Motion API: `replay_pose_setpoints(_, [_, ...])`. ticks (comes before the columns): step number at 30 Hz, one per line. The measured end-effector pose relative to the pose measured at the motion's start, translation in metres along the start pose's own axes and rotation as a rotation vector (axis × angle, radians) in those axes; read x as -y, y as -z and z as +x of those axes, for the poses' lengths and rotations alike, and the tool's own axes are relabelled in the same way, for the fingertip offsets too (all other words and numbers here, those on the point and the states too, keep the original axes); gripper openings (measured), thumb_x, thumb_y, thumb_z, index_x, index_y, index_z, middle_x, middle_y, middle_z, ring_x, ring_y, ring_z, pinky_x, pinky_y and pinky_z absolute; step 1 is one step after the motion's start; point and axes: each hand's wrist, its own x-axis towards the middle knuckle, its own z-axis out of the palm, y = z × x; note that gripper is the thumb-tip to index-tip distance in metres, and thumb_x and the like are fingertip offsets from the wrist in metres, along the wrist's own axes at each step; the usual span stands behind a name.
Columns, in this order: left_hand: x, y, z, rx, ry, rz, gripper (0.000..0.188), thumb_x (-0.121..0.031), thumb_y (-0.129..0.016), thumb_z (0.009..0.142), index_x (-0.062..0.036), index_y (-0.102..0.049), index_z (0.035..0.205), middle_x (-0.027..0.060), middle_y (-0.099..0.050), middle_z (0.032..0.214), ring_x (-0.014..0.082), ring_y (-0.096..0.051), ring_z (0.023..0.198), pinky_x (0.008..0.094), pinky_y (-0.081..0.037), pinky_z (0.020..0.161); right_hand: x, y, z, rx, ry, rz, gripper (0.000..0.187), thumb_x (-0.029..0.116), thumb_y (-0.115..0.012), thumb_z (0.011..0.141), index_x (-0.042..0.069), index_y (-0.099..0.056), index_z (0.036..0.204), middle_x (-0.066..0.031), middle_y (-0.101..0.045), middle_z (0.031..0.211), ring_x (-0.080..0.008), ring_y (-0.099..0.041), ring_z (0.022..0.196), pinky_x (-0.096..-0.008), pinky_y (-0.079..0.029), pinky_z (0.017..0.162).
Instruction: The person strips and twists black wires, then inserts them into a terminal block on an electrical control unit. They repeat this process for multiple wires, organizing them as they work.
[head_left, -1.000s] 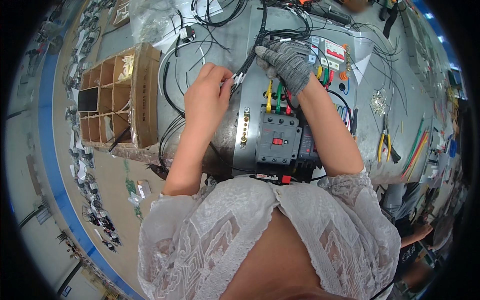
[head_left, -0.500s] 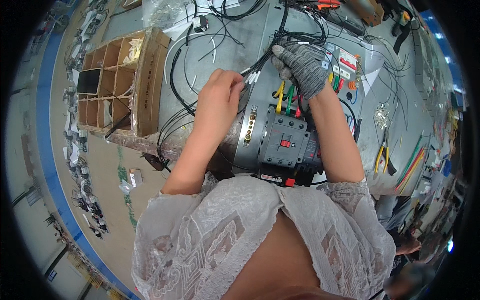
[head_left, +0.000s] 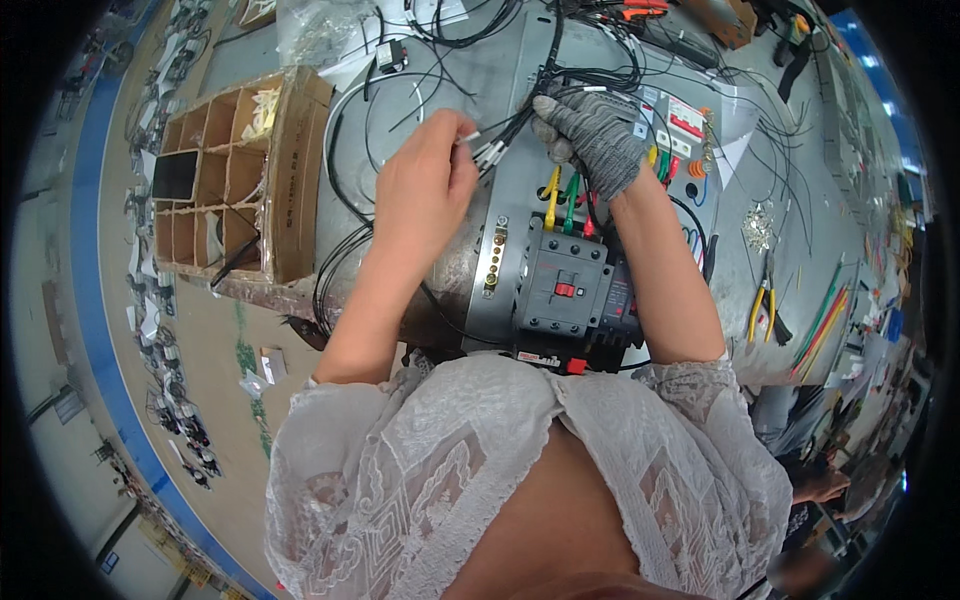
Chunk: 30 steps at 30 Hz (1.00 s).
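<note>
My gloved right hand [head_left: 592,135] is closed around a bundle of black wires [head_left: 520,122] above the metal mounting plate [head_left: 478,312]. Several wire ends with white sleeves [head_left: 490,156] fan out from the bundle to the left. My bare left hand [head_left: 428,178] pinches one black wire by its white-sleeved end [head_left: 470,137], apart from the others. Below my right hand, a dark grey contactor [head_left: 563,285] with a red middle piece is fixed on the plate. Yellow [head_left: 551,200], green and red leads run into its top.
A divided cardboard box [head_left: 300,180] stands at the left table edge. A red-and-white circuit breaker [head_left: 685,122] sits right of my glove. Yellow-handled pliers [head_left: 763,312] and coloured rods [head_left: 822,330] lie at the right. Loose black wires [head_left: 340,250] hang over the front edge.
My left hand has moved slightly left and up from the bundle, drawing one white-sleeved wire aside. My right hand keeps its hold on the bundle.
</note>
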Motion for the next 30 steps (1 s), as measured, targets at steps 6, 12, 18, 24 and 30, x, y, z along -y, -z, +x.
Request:
replay_pose_setpoints(6, [-0.005,0.005,0.039,0.040,-0.472,0.337,0.009,-0.007,-0.060,0.076,-0.0086,-0.057,0.084,0.0062,-0.048,0.075,0.0251,-0.054,0.074,0.0371,-0.041,0.063,0.002,0.002,-0.002,0.027,0.005,-0.004,0.022,0.027,-0.060,0.088,0.006,-0.061,0.080,0.0009,-0.057,0.067,-0.0064,-0.049,0.051,-0.0201,-0.038,0.047])
replay_pose_setpoints(12, [-0.010,0.012,0.081,0.160,-0.794,0.468,0.010,-0.006,-0.054,0.071,-0.0094,-0.058,0.079,0.0031,-0.049,0.077,0.0194,-0.054,0.083,0.0326,-0.040,0.075,-0.001,0.003,0.000,0.008,0.038,-0.019,0.019,0.021,-0.059,0.089,0.003,-0.061,0.083,-0.0038,-0.058,0.066,-0.0113,-0.048,0.050,-0.0252,-0.039,0.045])
replay_pose_setpoints(18, [-0.024,0.013,0.125,0.238,-1.061,0.467,0.015,-0.011,-0.065,0.072,-0.0104,-0.057,0.085,0.0010,-0.054,0.087,0.0205,-0.052,0.092,0.0342,-0.037,0.086,-0.008,0.005,0.006,0.022,0.066,0.012,0.019,0.019,-0.059,0.088,0.004,-0.057,0.077,-0.0024,-0.054,0.061,-0.0107,-0.047,0.049,-0.0254,-0.037,0.043])
replay_pose_setpoints(24, [-0.003,-0.016,0.096,-0.284,-0.743,0.238,0.029,-0.017,-0.074,0.072,-0.0079,-0.059,0.095,0.0058,-0.055,0.091,0.0210,-0.053,0.088,0.0325,-0.040,0.082,-0.012,0.004,0.009,0.038,0.055,0.098,0.021,0.022,-0.059,0.088,0.005,-0.057,0.075,-0.0029,-0.052,0.058,-0.0128,-0.045,0.045,-0.0259,-0.036,0.040])
replay_pose_setpoints(30, [0.001,-0.050,0.047,-0.001,-0.084,-0.484,0.017,-0.002,-0.062,0.083,0.0003,-0.062,0.099,0.0016,-0.055,0.087,0.0067,-0.051,0.072,0.0200,-0.042,0.066,-0.006,0.001,0.003,0.016,0.043,0.097,0.026,0.030,-0.063,0.085,0.007,-0.058,0.077,-0.0005,-0.052,0.060,-0.0105,-0.046,0.047,-0.0242,-0.036,0.042])
